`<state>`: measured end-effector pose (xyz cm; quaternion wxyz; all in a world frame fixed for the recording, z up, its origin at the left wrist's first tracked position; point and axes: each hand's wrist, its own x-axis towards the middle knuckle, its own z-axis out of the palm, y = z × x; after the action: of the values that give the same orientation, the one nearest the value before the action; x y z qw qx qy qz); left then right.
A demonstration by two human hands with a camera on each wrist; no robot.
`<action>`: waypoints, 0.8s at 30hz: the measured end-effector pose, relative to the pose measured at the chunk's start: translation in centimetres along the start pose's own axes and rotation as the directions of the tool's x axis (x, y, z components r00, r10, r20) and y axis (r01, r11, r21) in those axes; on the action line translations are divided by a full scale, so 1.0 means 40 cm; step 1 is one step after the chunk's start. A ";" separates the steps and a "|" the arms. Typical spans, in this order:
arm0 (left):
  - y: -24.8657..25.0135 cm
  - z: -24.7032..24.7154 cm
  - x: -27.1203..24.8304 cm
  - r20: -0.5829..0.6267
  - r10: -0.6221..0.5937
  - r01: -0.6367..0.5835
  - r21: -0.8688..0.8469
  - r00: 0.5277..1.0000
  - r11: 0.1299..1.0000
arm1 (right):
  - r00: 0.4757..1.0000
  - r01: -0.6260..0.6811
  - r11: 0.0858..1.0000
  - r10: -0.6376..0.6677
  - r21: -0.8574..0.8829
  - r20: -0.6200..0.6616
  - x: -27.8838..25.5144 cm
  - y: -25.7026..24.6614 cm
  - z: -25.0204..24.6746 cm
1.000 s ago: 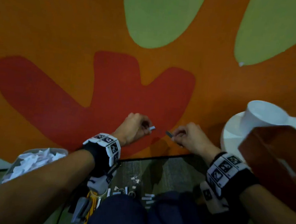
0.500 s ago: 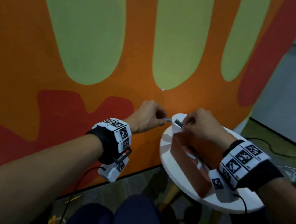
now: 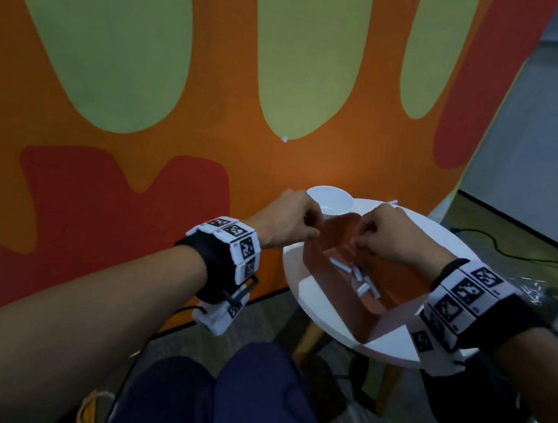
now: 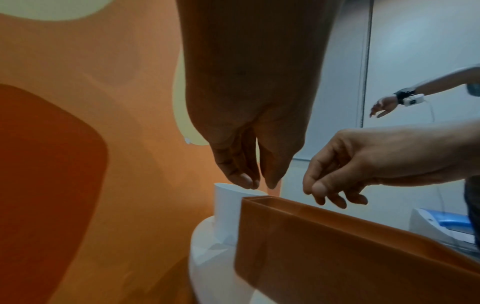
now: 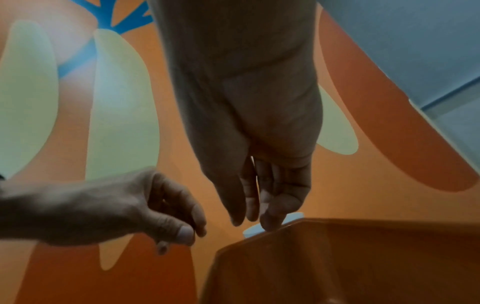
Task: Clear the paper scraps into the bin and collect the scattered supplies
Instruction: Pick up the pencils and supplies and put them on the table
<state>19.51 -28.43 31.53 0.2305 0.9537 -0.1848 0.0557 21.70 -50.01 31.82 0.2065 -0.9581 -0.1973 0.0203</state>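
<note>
Both hands hover over the orange box (image 3: 339,283) on the round white worktop (image 3: 301,282). The left hand (image 3: 290,223) and right hand (image 3: 385,236) have fingertips loosely bunched, holding nothing visible. Small white sticks (image 3: 355,278) lie inside the box, beside a white cup (image 3: 329,201).

A rust-orange rectangular plastic box (image 3: 338,286) sat on a round white table (image 3: 316,304); the wall mural (image 3: 149,60) was orange, green and red.

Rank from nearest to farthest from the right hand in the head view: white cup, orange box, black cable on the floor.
From the right hand:
1. Orange box, directly beneath the fingers.
2. White cup, just left, on the table's far edge.
3. Black cable, on the floor, far right.
</note>
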 end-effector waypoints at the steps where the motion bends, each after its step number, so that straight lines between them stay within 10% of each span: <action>1: -0.026 -0.011 -0.015 -0.007 -0.020 0.020 0.007 1.000 1.000 | 1.000 0.023 0.999 -0.022 0.046 -0.022 0.006 -0.018 0.006; 6: -0.168 -0.056 -0.121 0.002 -0.171 0.170 0.030 0.985 0.985 | 0.977 0.210 0.960 -0.211 0.187 -0.018 0.049 -0.171 0.081; 14: -0.411 -0.025 -0.350 0.061 -0.437 0.436 0.016 0.898 0.900 | 0.883 0.216 0.920 -0.326 0.326 0.336 0.157 -0.368 0.383; 24: -0.780 0.318 -0.709 0.160 -0.746 0.762 -0.096 0.647 0.640 | 0.713 0.073 0.975 -0.198 0.210 0.673 0.222 -0.368 0.965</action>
<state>5.33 0.73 1.72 0.2956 0.9244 0.2140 -0.1106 19.80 -19.28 2.86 0.1992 -0.8436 -0.3272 0.3764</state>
